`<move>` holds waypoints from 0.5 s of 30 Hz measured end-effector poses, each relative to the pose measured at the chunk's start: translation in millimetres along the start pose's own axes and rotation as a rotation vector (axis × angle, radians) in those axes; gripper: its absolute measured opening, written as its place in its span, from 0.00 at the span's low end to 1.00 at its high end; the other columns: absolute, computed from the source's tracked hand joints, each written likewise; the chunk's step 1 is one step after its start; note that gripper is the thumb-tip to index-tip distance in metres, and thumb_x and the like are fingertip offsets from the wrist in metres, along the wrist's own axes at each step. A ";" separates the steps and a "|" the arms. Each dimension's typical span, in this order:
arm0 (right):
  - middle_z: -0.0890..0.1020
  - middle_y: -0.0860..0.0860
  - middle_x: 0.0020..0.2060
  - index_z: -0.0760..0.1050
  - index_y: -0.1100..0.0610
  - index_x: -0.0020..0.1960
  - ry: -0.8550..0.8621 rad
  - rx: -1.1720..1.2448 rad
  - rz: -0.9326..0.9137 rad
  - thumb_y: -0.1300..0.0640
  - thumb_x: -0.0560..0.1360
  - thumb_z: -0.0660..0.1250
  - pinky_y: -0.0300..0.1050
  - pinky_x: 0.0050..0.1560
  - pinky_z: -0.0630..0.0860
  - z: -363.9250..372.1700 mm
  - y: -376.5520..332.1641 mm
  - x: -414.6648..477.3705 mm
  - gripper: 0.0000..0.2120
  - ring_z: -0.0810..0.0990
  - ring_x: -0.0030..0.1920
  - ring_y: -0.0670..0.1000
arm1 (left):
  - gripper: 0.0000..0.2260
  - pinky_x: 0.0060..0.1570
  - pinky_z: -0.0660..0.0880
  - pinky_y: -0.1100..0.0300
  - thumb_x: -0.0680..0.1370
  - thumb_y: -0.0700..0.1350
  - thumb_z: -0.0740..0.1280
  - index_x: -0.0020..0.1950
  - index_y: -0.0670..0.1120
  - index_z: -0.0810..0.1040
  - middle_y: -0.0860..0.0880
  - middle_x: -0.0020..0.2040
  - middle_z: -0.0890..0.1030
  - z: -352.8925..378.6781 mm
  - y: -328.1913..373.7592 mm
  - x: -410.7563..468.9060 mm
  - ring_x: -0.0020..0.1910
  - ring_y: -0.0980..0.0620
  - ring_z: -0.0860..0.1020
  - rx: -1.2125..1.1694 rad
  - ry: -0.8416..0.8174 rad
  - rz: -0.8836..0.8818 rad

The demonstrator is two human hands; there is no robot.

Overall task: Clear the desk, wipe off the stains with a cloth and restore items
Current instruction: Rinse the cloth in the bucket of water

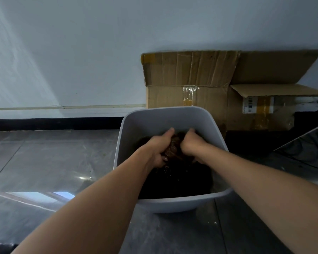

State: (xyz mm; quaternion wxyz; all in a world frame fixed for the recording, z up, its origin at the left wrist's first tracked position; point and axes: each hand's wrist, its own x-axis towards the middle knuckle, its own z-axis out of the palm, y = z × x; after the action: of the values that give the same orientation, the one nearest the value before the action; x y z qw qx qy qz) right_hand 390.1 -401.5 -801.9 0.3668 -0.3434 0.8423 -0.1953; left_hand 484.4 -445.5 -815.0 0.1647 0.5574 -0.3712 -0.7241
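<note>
Wringing step, by the look of it. One brown cloth [172, 150], wet and bunched, clamped between left grip [157, 146] and right grip [192, 145], both curled tight round it, backs of the hands up. Held just above dark water inside one pale plastic basin [130, 125] standing on the floor [53, 158]; no counter in view. Cloth squarely between the two grips, equally close to each. Visible part running far to near, roughly along the forearms, ends hidden inside the fists. Next twist probably opposite turns about that axis, low enough for drips to land in the basin. Behind, against the wall, one cardboard box [191, 99] with flaps open. Count: one cloth, one basin, two grips, one box.
</note>
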 end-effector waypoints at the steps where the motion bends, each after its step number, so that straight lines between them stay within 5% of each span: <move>1: 0.79 0.60 0.58 0.69 0.60 0.69 -0.051 -0.008 -0.011 0.58 0.81 0.59 0.48 0.53 0.76 -4.8 1.1 1.8 0.17 0.78 0.54 0.57 | 0.17 0.45 0.81 0.50 0.84 0.54 0.60 0.55 0.41 0.78 0.40 0.48 0.83 0.4 2.1 -1.9 0.43 0.43 0.82 -0.023 0.024 0.024; 3: 0.82 0.59 0.52 0.77 0.61 0.60 -0.179 0.075 -0.052 0.59 0.77 0.63 0.53 0.54 0.81 -12.6 -1.3 0.5 0.13 0.81 0.52 0.58 | 0.23 0.57 0.78 0.48 0.84 0.56 0.54 0.60 0.40 0.79 0.39 0.54 0.83 -2.4 4.5 -0.8 0.51 0.41 0.81 0.034 0.116 0.074; 6: 0.83 0.57 0.48 0.79 0.59 0.55 -0.360 0.002 -0.122 0.59 0.75 0.67 0.47 0.44 0.81 -20.6 -8.8 -10.5 0.10 0.81 0.50 0.54 | 0.24 0.61 0.76 0.48 0.83 0.54 0.52 0.61 0.38 0.79 0.39 0.54 0.82 -5.4 4.1 3.1 0.52 0.41 0.79 0.098 0.200 0.146; 9: 0.81 0.55 0.45 0.78 0.57 0.54 -0.321 -0.124 -0.190 0.56 0.79 0.66 0.43 0.37 0.76 -23.4 -10.7 -16.7 0.07 0.79 0.45 0.53 | 0.21 0.63 0.74 0.45 0.81 0.54 0.53 0.65 0.43 0.75 0.40 0.57 0.80 -3.2 3.4 0.6 0.55 0.41 0.78 0.106 0.245 0.193; 12: 0.79 0.56 0.43 0.73 0.58 0.52 -0.331 0.308 -0.099 0.56 0.82 0.58 0.45 0.35 0.77 -19.2 -12.4 -15.7 0.08 0.79 0.42 0.53 | 0.30 0.58 0.78 0.44 0.73 0.60 0.55 0.67 0.44 0.76 0.40 0.55 0.83 -10.7 -0.3 13.5 0.53 0.39 0.81 0.005 0.241 0.099; 15: 0.79 0.57 0.45 0.73 0.57 0.50 -0.310 0.641 0.044 0.54 0.82 0.57 0.49 0.39 0.79 -11.8 -11.8 -14.2 0.09 0.80 0.45 0.56 | 0.26 0.39 0.81 0.51 0.78 0.62 0.56 0.60 0.45 0.81 0.41 0.47 0.85 -12.1 1.2 1.5 0.46 0.41 0.84 0.013 0.070 -0.136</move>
State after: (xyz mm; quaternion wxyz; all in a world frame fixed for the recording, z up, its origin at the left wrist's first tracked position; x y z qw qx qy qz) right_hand 393.4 -398.5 -780.4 0.5835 -0.2181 0.6796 -0.3874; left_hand 494.9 -451.5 -816.4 0.1246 0.6073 -0.3312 -0.7113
